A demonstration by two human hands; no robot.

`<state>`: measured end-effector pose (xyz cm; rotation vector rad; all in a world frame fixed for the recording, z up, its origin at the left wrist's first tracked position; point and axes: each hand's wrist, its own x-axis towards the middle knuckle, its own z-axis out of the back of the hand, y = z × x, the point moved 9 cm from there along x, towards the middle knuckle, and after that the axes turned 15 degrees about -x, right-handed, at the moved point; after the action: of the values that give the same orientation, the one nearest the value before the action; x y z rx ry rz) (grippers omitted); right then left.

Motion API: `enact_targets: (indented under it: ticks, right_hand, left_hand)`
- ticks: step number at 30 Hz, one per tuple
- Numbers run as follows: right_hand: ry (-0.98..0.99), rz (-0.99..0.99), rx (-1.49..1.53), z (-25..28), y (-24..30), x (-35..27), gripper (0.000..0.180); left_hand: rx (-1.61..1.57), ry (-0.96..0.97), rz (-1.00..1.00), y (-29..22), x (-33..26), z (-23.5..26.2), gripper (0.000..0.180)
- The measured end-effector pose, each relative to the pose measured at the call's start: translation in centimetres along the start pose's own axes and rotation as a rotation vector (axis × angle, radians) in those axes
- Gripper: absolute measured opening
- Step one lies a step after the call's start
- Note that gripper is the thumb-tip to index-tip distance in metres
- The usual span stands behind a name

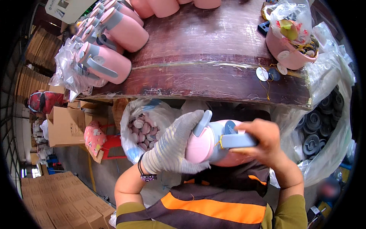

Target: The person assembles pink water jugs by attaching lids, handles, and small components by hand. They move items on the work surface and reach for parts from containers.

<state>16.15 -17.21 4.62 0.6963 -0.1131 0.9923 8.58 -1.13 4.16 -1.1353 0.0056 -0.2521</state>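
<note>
A pink jug [201, 144] with a grey collar and grey handle lies tilted in front of my body, its pink lid toward the left. My left hand [171, 147], in a pale knitted glove, is closed around the lid end, the thumb near the raised grey spout piece [202, 123]. My bare right hand [263, 141] grips the far end of the grey handle [237, 141]. A dark blue round tag [230, 126] lies against the jug by the handle, and a thin yellow cord [220, 142] loops around the handle's base. My right palm and fingers partly hide the jug's body.
Similar jugs [108, 63] stand at the dark table's [198, 78] left. At its right are loose tags [262, 74] and a pink tub [284, 51] of tags. Bags of pink lids [143, 131] and dark grey lids [312, 122] flank me. Cartons [65, 198] are stacked lower left.
</note>
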Motion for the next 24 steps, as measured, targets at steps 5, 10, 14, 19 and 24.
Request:
enact_targets:
  ticks: [5, 10, 14, 19, 24]
  right_hand:
    - [-0.123, -0.199, 0.147, 0.4, -2.7, 0.2, 0.050]
    - [0.155, -0.376, 0.314, -2.5, -3.3, -1.1, 0.042]
    - [0.406, -0.242, 0.402, -4.1, -2.9, 0.2, 0.040]
    - [0.714, -0.129, 0.747, -7.8, -2.3, 1.6, 0.039]
    - [0.575, -0.117, 0.772, -9.1, -1.2, 2.3, 0.037]
  left_hand:
    - [-0.006, 0.044, -0.093, -3.4, 0.9, 0.3, 0.097]
    - [-0.054, 0.000, -0.102, -3.1, 0.1, -0.1, 0.094]
    - [0.006, 0.140, -0.189, -4.3, -0.5, -0.9, 0.089]
    - [-0.009, 0.263, -0.265, -6.3, -0.9, -1.8, 0.066]
    - [-0.066, 0.301, -0.241, -6.6, -1.3, 0.4, 0.060]
